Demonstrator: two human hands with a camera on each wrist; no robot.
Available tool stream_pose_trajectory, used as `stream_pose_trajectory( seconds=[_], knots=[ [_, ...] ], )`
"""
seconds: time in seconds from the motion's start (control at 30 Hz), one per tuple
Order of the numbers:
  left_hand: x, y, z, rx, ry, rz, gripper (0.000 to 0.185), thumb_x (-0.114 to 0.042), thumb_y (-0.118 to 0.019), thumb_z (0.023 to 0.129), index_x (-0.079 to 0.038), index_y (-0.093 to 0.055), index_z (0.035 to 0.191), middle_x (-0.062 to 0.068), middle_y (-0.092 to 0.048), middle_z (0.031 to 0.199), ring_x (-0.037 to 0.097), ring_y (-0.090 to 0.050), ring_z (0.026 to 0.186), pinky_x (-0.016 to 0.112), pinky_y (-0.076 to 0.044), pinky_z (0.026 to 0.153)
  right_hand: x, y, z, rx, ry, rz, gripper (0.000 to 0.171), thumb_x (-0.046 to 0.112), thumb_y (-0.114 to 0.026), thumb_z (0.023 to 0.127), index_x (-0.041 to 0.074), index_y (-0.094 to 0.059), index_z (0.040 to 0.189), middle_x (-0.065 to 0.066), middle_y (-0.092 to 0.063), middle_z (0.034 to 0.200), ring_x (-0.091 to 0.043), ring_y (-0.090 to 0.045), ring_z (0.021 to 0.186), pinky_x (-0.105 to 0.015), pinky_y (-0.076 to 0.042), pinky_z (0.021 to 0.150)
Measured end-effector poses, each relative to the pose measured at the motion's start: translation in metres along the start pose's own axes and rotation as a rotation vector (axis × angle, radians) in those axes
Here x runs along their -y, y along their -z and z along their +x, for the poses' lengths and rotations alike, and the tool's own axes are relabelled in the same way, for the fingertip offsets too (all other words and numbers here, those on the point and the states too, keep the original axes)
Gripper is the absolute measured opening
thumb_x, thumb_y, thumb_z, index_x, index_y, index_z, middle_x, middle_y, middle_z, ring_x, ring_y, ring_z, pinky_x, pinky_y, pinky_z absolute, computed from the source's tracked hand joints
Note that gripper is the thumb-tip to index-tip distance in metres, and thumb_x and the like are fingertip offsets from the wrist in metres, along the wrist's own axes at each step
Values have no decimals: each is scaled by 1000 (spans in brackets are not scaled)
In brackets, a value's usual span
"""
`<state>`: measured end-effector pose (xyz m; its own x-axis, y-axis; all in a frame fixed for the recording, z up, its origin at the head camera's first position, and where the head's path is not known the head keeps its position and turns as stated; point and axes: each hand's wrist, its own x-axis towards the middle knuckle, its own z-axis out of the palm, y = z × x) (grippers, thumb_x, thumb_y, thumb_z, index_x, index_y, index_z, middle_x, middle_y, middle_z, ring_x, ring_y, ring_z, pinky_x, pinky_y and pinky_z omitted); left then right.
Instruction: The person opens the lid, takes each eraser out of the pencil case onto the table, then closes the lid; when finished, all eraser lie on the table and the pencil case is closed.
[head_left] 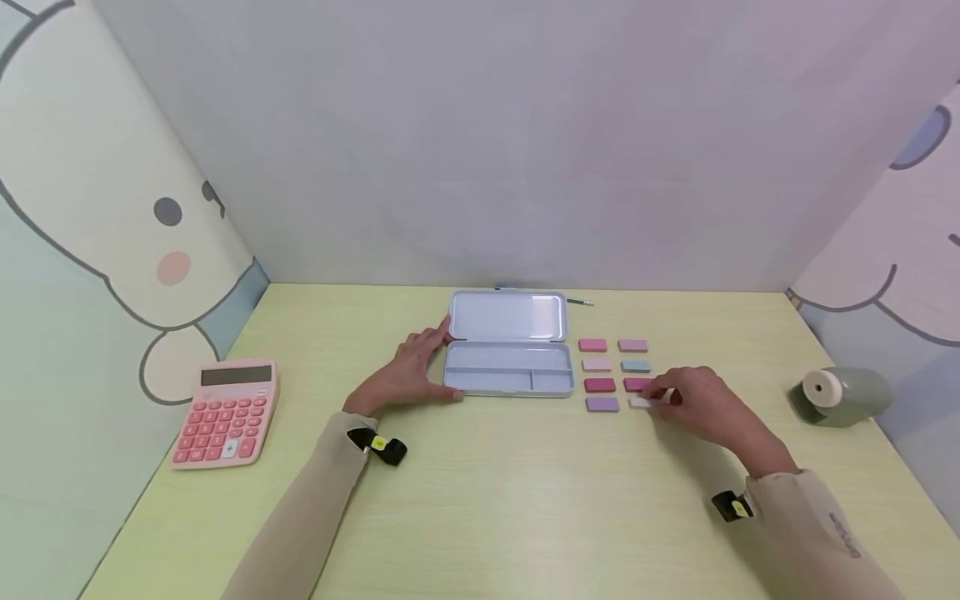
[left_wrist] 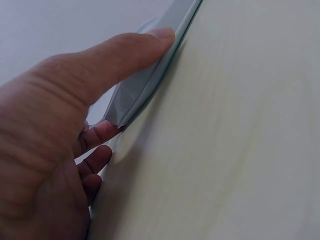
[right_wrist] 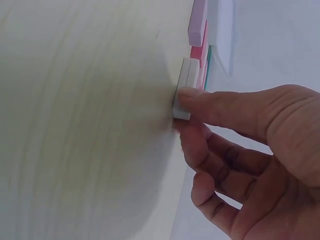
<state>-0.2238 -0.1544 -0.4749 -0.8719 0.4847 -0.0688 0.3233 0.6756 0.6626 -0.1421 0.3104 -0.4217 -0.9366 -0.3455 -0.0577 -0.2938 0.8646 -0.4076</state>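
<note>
An open pale blue tin pencil case point(head_left: 506, 367) lies at the table's middle, its lid point(head_left: 507, 316) folded back and its tray bare. My left hand point(head_left: 415, 372) grips its left end. In the left wrist view the thumb point(left_wrist: 125, 55) lies along the case's edge point(left_wrist: 145, 92), with the fingers curled at the corner. To the right, small erasers lie in two columns: pink point(head_left: 592, 345), teal point(head_left: 636, 366), red point(head_left: 599, 385) and purple point(head_left: 602, 404). My right hand point(head_left: 686, 400) pinches the white eraser point(head_left: 640, 402) point(right_wrist: 186, 75) at the near right of the group, on the table.
A pink calculator point(head_left: 225, 412) sits near the left wall. At the far right lies a green pencil sharpener point(head_left: 836, 396). A pencil point(head_left: 579, 301) lies behind the case's lid. Patterned walls close in the yellow-green table point(head_left: 525, 500) on three sides.
</note>
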Motion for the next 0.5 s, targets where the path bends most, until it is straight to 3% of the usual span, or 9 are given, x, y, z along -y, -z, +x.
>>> stream_pose_trajectory(
  seconds=[0.27,0.5],
  knots=[
    [1,-1,1,-7,-8,-7,134,-53,-93,77,-28,-6,175,-3,-48,158,29,-35,148,62,-30,129,1,8,1,-15,-15,22,14,10,-84,91,11,-83,105,-3,-79,98,-12,-57,78,-26,-46,65],
    [2,0,1,-14,-22,3,137,-53,-93,78,-24,0,175,-3,-50,155,29,-37,147,60,-26,132,12,14,22,-48,-3,35,22,13,-80,95,6,-80,115,-5,-79,101,-16,-63,83,-28,-51,70]
  ],
)
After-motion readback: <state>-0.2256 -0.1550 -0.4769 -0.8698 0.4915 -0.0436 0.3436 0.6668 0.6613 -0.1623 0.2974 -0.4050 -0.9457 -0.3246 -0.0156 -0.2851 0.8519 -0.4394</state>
